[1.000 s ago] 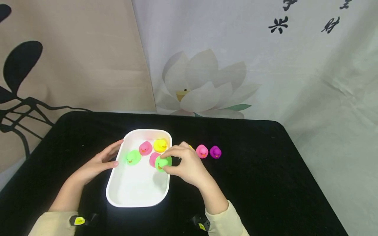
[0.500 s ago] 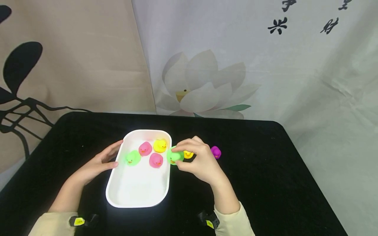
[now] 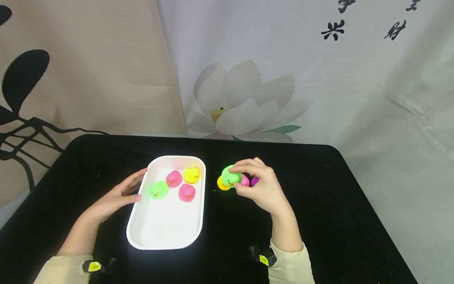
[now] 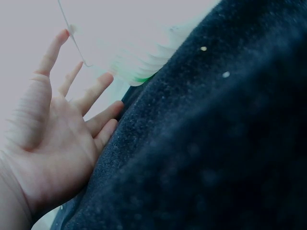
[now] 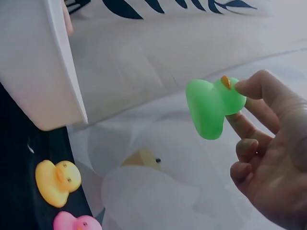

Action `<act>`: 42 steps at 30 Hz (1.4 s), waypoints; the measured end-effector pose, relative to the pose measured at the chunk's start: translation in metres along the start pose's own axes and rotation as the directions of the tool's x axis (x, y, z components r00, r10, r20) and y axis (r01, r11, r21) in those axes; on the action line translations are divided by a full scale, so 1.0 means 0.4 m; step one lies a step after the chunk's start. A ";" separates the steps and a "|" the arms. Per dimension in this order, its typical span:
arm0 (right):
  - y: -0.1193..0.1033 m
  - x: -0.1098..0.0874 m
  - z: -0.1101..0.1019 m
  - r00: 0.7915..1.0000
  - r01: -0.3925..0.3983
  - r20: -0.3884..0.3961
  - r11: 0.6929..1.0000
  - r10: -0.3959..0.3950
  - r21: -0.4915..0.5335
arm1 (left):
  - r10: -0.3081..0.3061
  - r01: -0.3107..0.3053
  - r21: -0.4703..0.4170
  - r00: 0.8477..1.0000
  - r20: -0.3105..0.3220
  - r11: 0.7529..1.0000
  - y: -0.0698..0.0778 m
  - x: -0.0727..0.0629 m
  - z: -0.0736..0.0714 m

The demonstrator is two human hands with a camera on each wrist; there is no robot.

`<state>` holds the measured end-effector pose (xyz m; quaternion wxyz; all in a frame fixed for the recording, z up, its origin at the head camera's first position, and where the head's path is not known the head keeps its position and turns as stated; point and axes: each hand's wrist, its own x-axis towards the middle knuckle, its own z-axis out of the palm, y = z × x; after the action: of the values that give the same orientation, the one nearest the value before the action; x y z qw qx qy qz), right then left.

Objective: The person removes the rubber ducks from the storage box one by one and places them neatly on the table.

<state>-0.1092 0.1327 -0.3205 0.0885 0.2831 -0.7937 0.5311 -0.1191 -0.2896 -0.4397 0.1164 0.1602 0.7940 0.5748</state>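
Observation:
My right hand (image 3: 261,182) pinches a green rubber duck (image 5: 208,108) between thumb and fingertips, lifted above the table to the right of the white tray (image 3: 164,232). Behind and beside it sit a yellow duck (image 3: 222,184), a pink duck (image 3: 245,180) and a purple duck (image 3: 254,181), partly covered by the hand. With fingers spread and nearly straight, my left hand (image 4: 62,139) rests against the tray's left side. Inside the tray are a green duck (image 3: 159,190), a yellow duck (image 3: 191,175) and two pink ducks (image 3: 186,193).
A black cloth covers the table (image 3: 319,221). Behind its back edge hangs a pale curtain (image 3: 372,98) with a printed lotus flower, dark leaves and black characters. The tray has a raised rim.
My right hand has carried the green duck from above the tray's right side out to the right, over the row of ducks on the table. The left hand and tray have stayed put.

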 end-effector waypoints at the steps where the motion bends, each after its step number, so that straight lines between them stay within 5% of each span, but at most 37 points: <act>1: 0.003 -0.001 -0.007 1.000 -0.007 -0.003 1.000 0.007 -0.003 | 0.000 0.000 0.000 1.000 0.000 1.000 0.001 0.000 0.000; 11: -0.041 -0.012 -0.077 0.997 -0.011 -0.073 0.999 0.009 -0.032 | 0.015 -0.015 -0.005 1.000 0.012 1.000 0.000 0.001 -0.004; 21: 0.077 -0.042 -0.134 0.993 -0.015 -0.114 0.999 0.010 -0.040 | 0.003 -0.003 0.003 1.000 0.006 1.000 0.005 -0.001 -0.002; 33: 0.037 -0.063 -0.162 0.986 -0.095 -0.138 0.995 0.089 -0.038 | 0.009 -0.009 0.005 1.000 0.010 1.000 -0.003 -0.002 -0.001; 42: 0.067 -0.080 -0.182 0.974 -0.168 -0.155 0.986 0.167 0.005 | 0.015 -0.015 0.006 1.000 0.006 1.000 -0.002 -0.001 0.000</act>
<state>-0.1090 0.2164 -0.3254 0.1060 0.1726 -0.8075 0.5540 -0.1189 -0.2900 -0.4404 0.1142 0.1682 0.7941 0.5728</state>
